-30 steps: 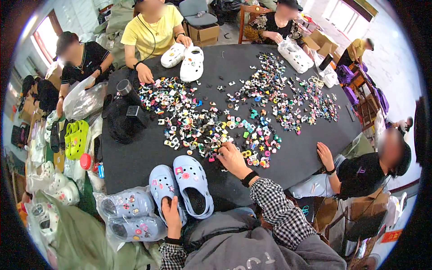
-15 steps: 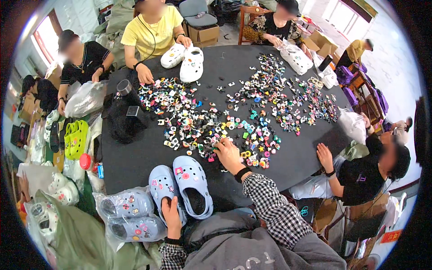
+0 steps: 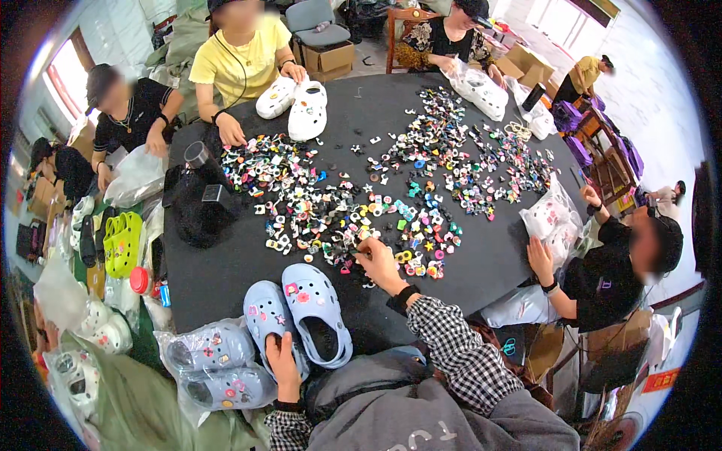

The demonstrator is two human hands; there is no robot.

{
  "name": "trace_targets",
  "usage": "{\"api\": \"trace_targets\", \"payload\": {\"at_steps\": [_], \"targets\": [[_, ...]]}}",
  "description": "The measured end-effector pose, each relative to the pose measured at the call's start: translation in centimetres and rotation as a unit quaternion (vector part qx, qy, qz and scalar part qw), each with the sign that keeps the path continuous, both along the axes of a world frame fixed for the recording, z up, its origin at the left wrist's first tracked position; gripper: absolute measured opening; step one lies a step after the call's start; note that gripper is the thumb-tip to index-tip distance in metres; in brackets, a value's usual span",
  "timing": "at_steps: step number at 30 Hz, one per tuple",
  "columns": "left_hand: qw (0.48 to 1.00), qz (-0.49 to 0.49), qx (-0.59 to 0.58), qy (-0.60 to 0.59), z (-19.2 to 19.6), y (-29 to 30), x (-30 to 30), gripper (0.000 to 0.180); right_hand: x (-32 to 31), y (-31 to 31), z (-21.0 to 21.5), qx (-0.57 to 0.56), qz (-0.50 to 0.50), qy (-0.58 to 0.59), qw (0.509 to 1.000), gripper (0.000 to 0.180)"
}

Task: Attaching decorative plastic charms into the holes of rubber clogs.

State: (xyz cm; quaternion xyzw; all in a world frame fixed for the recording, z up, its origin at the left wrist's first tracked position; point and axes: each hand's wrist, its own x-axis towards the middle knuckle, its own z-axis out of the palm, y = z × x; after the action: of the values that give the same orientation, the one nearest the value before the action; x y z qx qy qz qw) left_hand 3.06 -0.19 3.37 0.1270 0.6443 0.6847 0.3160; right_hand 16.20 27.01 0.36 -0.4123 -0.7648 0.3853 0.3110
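Note:
My left hand [image 3: 283, 367] grips a light blue clog [image 3: 271, 316] at its opening, thumb at the inner edge. Beside it, touching, lies the matching light blue clog [image 3: 312, 301]; both carry colourful charms on their perforated tops. My right hand [image 3: 380, 266] is at the near edge of a spread of small shoe charms [image 3: 331, 218], thumb and forefinger closed together. Whatever is between those fingertips is too small to make out. Left of the clogs is a clear bag [image 3: 214, 364] with another light blue pair inside.
Around the black table [image 3: 226, 259] sit several people. Opposite me is a white clog pair [image 3: 307, 113]; bagged white clogs [image 3: 553, 222] are at the right edge. A dark cylinder [image 3: 197, 155] stands at left, near lime green clogs [image 3: 122, 244] off the table.
My right hand stays at the charms' near edge, its fingers drawn closer together. The person at right has put bagged white clogs on the table edge. The view has shifted slightly.

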Motion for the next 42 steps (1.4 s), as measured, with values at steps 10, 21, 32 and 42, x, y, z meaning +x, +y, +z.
{"api": "trace_targets", "payload": {"at_steps": [10, 21, 32, 42], "targets": [[0.999, -0.017, -0.032, 0.000, -0.7, -0.4, -0.4, 0.023, 0.3, 0.4, -1.1, -0.259, 0.037, 0.152, 0.953, 0.026], [1.000, -0.002, -0.001, 0.008, 0.1, 0.1, -0.2, 0.013, -4.0, 1.3, 1.3, -0.157, 0.056, 0.010, 0.986, 0.017], [0.998, -0.010, -0.063, -0.009, 0.0, -0.3, -0.3, 0.021, -7.2, 0.7, -0.3, 0.198, 0.097, -0.234, 0.947, 0.027], [0.999, 0.013, -0.041, 0.013, -0.3, 0.2, -0.3, 0.014, -3.8, 1.7, 0.7, -0.278, 0.116, 0.071, 0.951, 0.024]]}}
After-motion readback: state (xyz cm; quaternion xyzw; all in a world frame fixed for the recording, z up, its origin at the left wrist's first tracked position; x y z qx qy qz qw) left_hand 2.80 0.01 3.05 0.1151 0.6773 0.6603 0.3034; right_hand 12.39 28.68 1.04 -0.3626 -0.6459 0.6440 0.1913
